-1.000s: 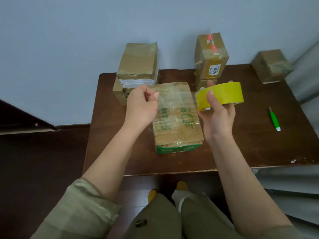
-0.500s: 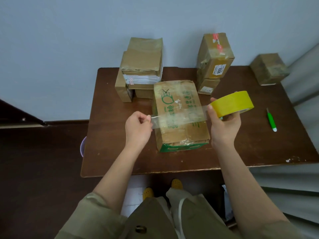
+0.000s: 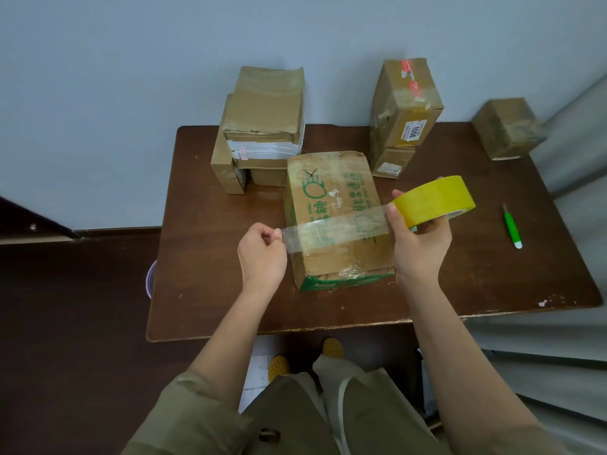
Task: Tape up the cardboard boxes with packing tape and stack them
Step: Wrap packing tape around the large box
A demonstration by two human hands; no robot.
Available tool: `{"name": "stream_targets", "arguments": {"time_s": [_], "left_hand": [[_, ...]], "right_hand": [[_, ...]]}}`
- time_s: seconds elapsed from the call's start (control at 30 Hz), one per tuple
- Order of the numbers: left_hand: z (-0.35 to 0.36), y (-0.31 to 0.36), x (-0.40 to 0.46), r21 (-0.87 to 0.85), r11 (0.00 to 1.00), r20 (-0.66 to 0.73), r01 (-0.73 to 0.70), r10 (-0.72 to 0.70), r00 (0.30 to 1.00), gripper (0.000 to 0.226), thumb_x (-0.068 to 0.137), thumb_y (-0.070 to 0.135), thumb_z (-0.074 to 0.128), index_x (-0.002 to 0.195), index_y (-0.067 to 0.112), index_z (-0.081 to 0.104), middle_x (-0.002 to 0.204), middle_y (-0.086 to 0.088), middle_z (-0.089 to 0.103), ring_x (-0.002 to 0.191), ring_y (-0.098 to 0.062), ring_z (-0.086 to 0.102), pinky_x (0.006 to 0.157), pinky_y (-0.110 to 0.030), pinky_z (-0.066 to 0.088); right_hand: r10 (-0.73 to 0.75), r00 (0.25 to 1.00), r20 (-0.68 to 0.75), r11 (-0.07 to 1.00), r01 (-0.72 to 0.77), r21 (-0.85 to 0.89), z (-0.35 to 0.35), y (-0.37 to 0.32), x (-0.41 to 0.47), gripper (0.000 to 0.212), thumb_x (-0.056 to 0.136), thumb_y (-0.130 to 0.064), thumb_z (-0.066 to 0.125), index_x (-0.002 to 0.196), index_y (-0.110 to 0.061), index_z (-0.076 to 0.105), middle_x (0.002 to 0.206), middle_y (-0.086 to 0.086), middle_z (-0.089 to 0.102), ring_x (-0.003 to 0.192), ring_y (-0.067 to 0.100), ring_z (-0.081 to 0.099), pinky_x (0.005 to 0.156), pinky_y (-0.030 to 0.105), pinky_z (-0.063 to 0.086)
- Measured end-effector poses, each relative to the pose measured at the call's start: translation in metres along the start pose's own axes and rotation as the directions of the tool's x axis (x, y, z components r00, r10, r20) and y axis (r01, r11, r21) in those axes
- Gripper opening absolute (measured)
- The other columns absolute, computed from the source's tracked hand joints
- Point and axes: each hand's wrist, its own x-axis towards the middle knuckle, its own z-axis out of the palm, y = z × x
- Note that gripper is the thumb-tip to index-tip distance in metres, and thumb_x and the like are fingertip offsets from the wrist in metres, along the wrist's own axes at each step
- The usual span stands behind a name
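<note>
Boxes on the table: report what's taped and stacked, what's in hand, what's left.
Done: two stacks of taped boxes stand at the back. In hand: the left hand pinches the strip's end, the right hand grips the yellow roll, above the green-printed box. Left: stick, cut, stack; the far-right box sits unstacked.

A green-handled cutter (image 3: 511, 226) lies on the brown table (image 3: 210, 290), with a lilac bin (image 3: 150, 279) below its left edge.

Left hand (image 3: 261, 254) pinching, right hand (image 3: 418, 239) gripping, both raised apart.
</note>
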Motion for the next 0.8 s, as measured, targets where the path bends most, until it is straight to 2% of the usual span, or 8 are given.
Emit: {"name": "stream_targets", "arguments": {"time_s": [0.1, 0.2, 0.33, 0.47, 0.53, 0.6, 0.8], "left_hand": [[0.000, -0.003, 0.001, 0.015, 1.000, -0.003, -0.003, 0.003, 1.000, 0.022, 0.097, 0.016, 0.054, 0.076, 0.011, 0.055, 0.085, -0.017, 0.068, 0.079, -0.031, 0.063, 0.064, -0.028, 0.043], [0.001, -0.005, 0.001, 0.037, 0.999, -0.009, -0.014, 0.015, 1.000, 0.020, 0.098, 0.016, 0.054, 0.081, 0.005, 0.059, 0.085, -0.017, 0.067, 0.072, -0.023, 0.058, 0.061, -0.025, 0.041], [0.003, -0.006, 0.003, 0.066, 0.998, 0.005, -0.018, 0.018, 1.000, 0.021, 0.099, 0.015, 0.054, 0.081, 0.004, 0.058, 0.078, -0.012, 0.062, 0.065, -0.015, 0.050, 0.057, -0.022, 0.038], [0.007, -0.009, 0.003, 0.088, 0.995, 0.023, -0.037, 0.035, 0.999, 0.024, 0.099, 0.015, 0.053, 0.076, 0.010, 0.052, 0.069, -0.001, 0.051, 0.062, -0.014, 0.046, 0.057, -0.022, 0.037], [0.009, -0.012, 0.004, 0.102, 0.994, 0.037, -0.045, 0.041, 0.998, 0.024, 0.099, 0.014, 0.053, 0.076, 0.010, 0.051, 0.067, 0.001, 0.048, 0.061, -0.012, 0.043, 0.057, -0.025, 0.036], [0.011, -0.016, 0.004, 0.106, 0.993, 0.046, -0.048, 0.043, 0.998, 0.023, 0.099, 0.014, 0.054, 0.077, 0.009, 0.050, 0.066, 0.001, 0.046, 0.060, -0.012, 0.041, 0.056, -0.025, 0.034], [0.021, -0.023, 0.004, 0.097, 0.994, 0.090, -0.048, 0.039, 0.995, 0.024, 0.103, 0.015, 0.047, 0.079, 0.011, 0.049, 0.066, 0.001, 0.048, 0.056, -0.012, 0.041, 0.048, -0.023, 0.028]], "right_hand": [[-0.022, 1.000, 0.000, 1.000, 0.022, -0.001, 0.002, -0.003, -0.002, 0.028, 0.088, -0.015, 0.076, 0.098, -0.040, 0.068, 0.109, -0.002, 0.076, 0.103, 0.017, 0.071, 0.095, 0.050, 0.055], [-0.016, 1.000, 0.008, 1.000, 0.016, -0.006, 0.003, -0.004, -0.005, 0.042, 0.089, -0.014, 0.075, 0.099, -0.054, 0.068, 0.110, 0.000, 0.075, 0.104, 0.016, 0.070, 0.095, 0.044, 0.055], [0.015, 1.000, 0.010, 1.000, -0.016, 0.012, 0.001, -0.002, -0.004, 0.027, 0.088, -0.013, 0.076, 0.099, -0.035, 0.065, 0.110, -0.001, 0.075, 0.104, 0.015, 0.070, 0.096, 0.049, 0.054], [0.015, 1.000, 0.004, 1.000, -0.015, -0.015, 0.000, 0.002, -0.003, 0.031, 0.088, -0.014, 0.076, 0.101, -0.041, 0.068, 0.110, -0.002, 0.075, 0.104, 0.014, 0.070, 0.095, 0.044, 0.056], [0.020, 1.000, 0.001, 0.999, -0.020, -0.028, -0.001, 0.007, -0.002, 0.024, 0.088, -0.015, 0.076, 0.105, -0.028, 0.065, 0.110, -0.003, 0.075, 0.104, 0.014, 0.070, 0.095, 0.047, 0.055], [0.024, 1.000, 0.001, 0.999, -0.024, -0.047, 0.000, 0.012, -0.004, 0.024, 0.088, -0.014, 0.076, 0.107, -0.023, 0.063, 0.110, -0.003, 0.075, 0.103, 0.012, 0.070, 0.095, 0.045, 0.056], [-0.001, 1.000, -0.026, 0.998, 0.000, -0.069, 0.006, 0.024, -0.011, 0.033, 0.090, -0.013, 0.073, 0.102, -0.041, 0.062, 0.112, -0.001, 0.072, 0.102, 0.010, 0.068, 0.093, 0.035, 0.055]]}}
